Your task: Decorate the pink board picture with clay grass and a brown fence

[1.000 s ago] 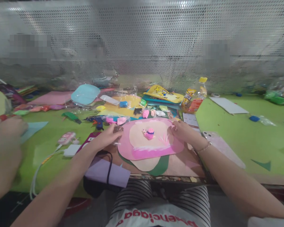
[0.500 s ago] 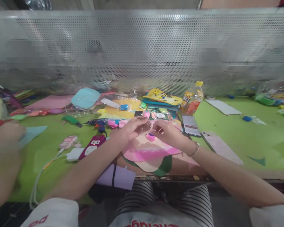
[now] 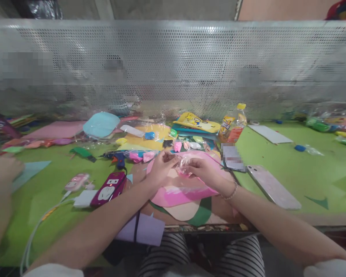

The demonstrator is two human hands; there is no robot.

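Between my two hands is a small clear plastic bag [image 3: 183, 163], crinkled and shiny, with something pink at its lower end. My left hand [image 3: 163, 164] pinches its left side, and my right hand [image 3: 202, 171] pinches the right side with bent fingers. Under them lies a pink and cream paper cutout [image 3: 173, 196] with a dark green piece [image 3: 202, 212] showing below. Just beyond my hands are small lumps in wrappers, among them a pink lump [image 3: 177, 146] and a black one [image 3: 167, 143].
A magenta power strip [image 3: 109, 188] with a white charger [image 3: 85, 199] and cable stands left, near a glue gun [image 3: 119, 159]. Rightward are a drink bottle [image 3: 233, 125], a phone [image 3: 233, 157] and another phone [image 3: 272, 186]. Another person's hand [image 3: 5, 169] is at far left, by blue paper [image 3: 31, 173].
The plastic bag now shows more plainly between my fingers, and the purple bit below them is no longer seen. The view has tilted slightly. The other person's hand has shifted left.
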